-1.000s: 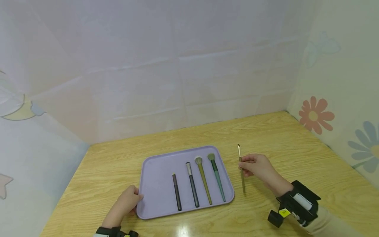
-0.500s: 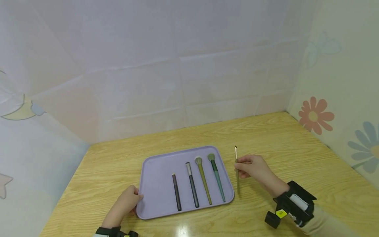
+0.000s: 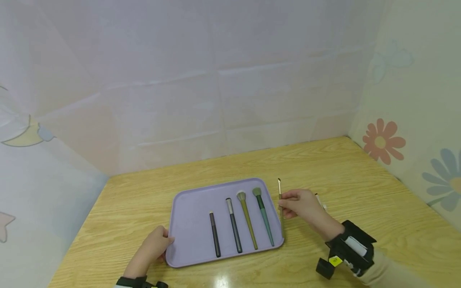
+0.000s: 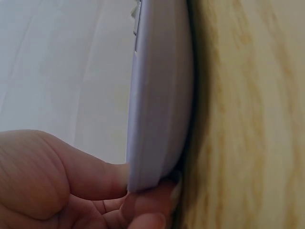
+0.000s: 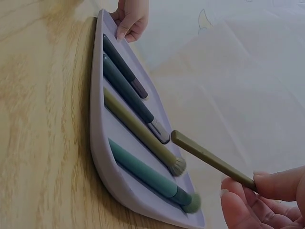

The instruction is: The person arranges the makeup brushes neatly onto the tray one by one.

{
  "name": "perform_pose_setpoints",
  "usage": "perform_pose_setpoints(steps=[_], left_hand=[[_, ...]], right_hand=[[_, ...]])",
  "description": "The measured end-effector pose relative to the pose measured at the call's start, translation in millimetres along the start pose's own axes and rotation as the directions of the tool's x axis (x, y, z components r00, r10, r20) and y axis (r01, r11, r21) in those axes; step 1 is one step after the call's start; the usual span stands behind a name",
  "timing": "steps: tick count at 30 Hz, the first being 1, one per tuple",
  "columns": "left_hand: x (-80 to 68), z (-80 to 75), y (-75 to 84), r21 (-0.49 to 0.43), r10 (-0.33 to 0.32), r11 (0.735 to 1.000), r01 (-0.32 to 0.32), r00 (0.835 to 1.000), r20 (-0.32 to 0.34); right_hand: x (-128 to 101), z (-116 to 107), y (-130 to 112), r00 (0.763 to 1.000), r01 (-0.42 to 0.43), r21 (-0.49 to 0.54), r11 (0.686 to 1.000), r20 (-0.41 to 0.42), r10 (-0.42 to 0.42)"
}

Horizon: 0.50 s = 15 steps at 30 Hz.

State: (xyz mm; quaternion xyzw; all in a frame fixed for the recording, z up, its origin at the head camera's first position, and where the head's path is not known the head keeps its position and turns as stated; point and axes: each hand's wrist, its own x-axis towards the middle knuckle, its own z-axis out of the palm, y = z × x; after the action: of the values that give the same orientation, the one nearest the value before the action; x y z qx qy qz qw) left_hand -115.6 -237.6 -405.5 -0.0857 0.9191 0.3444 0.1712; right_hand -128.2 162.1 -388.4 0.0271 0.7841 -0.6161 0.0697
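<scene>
My left hand [image 3: 153, 245] grips the left edge of a lilac tray [image 3: 189, 224]. In the left wrist view its thumb lies on the rim and the fingers curl underneath. Between thumb and fingertips, my right hand [image 3: 302, 206] pinches a thin makeup brush [image 5: 209, 158] with an olive handle and an angled dark tip. That brush overlaps the tray's right rim in the head view. On the tray lie a short dark brush [image 3: 215, 234], a black one with a silver ferrule [image 3: 235, 228], an olive brush [image 3: 248, 220] with pale bristles and a green brush [image 3: 265, 218].
Behind the right wrist, a small dark-tipped, whitish item [image 3: 320, 201] partly shows on the wooden table [image 3: 345, 172]. A pale sheet [image 3: 173, 100] hangs along the table's back, and printed sheets stand at both sides.
My right hand has moved left with the thin brush, from beside the tray to its right rim. The whitish item has come into sight behind it. Left hand and tray stay put.
</scene>
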Motion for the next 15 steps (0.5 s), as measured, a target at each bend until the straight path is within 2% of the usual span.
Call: perform_pose_setpoints(steps=[15], left_hand=[[-0.9, 0.5, 0.8, 0.004, 0.007, 1.000, -0.007, 1.000, -0.004]], right_hand=[[3, 17, -5, 0.999, 0.000, 0.067, 0.998, 0.051, -0.003]])
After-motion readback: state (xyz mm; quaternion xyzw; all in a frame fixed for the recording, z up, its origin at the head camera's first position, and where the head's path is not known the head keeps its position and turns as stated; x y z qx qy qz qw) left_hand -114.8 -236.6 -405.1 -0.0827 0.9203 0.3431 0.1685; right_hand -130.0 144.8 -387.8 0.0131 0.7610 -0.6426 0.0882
